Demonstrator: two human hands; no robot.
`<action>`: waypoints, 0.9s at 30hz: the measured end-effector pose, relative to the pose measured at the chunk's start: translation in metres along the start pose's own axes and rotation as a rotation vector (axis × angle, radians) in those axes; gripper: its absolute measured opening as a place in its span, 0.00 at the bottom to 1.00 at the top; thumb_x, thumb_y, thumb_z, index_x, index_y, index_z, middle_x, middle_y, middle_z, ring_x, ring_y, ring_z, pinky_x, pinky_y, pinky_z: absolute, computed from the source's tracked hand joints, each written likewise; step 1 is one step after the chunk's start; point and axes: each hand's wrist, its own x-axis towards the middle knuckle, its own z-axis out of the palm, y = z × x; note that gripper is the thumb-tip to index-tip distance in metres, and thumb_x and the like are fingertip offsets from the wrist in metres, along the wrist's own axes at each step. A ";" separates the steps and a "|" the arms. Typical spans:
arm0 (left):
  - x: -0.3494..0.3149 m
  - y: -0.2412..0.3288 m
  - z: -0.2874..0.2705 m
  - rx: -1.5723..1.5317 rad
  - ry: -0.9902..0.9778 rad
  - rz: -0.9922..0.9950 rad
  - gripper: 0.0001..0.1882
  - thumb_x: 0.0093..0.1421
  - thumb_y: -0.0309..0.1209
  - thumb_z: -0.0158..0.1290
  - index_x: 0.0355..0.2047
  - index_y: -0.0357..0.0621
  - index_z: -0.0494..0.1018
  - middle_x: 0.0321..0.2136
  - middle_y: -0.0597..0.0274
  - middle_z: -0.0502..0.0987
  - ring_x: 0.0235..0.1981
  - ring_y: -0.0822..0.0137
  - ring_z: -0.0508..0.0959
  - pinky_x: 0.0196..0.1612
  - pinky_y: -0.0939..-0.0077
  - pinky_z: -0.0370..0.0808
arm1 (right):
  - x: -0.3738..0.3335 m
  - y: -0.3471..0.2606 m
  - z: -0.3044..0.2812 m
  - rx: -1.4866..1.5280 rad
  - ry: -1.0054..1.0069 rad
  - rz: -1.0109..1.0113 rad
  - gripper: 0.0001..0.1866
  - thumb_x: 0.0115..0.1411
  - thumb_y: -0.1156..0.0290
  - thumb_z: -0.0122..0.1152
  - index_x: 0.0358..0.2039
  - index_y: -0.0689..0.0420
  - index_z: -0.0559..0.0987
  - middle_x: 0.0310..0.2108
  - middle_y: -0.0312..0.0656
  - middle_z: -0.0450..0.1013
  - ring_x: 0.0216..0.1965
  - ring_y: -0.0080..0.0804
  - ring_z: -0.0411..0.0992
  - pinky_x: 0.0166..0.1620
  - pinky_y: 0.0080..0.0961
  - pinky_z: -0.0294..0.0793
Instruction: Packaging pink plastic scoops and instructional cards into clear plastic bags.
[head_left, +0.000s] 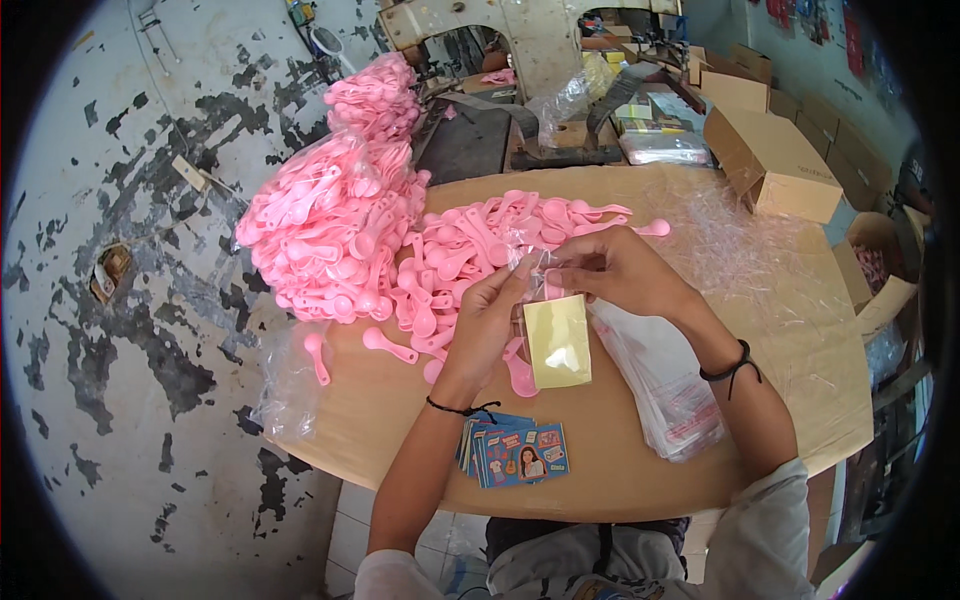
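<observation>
Above the middle of the table, my left hand (494, 312) pinches the upper left side of a small clear plastic bag. A pale yellow card (560, 345) hangs upright in the bag, its surface shining through the film. My right hand (632, 268) has its fingers closed at the bag's upper right, beside a bit of pink that looks like a spoon handle. Just behind both hands spreads a loose heap of pink plastic measuring spoons (470, 238). Below the left wrist lies a stack of blue printed cards (515, 452). Flat clear bags (660, 385) lie stacked under my right forearm.
Large clear sacks packed with pink spoons (325, 215) stand at the table's left. Plastic film scraps (720, 235) litter the right side of the brown tabletop (800, 320). An open cardboard box (775, 165) sits at the far right edge. Behind rises a worn metal machine (545, 50).
</observation>
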 end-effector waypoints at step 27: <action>-0.007 0.024 -0.032 0.453 -0.238 0.332 0.11 0.67 0.26 0.44 0.46 0.36 0.72 0.39 0.61 0.78 0.36 0.77 0.77 0.34 0.86 0.76 | 0.000 -0.003 -0.016 0.065 -0.100 -0.192 0.14 0.54 0.88 0.50 0.37 0.66 0.81 0.34 0.43 0.79 0.36 0.23 0.75 0.41 0.20 0.74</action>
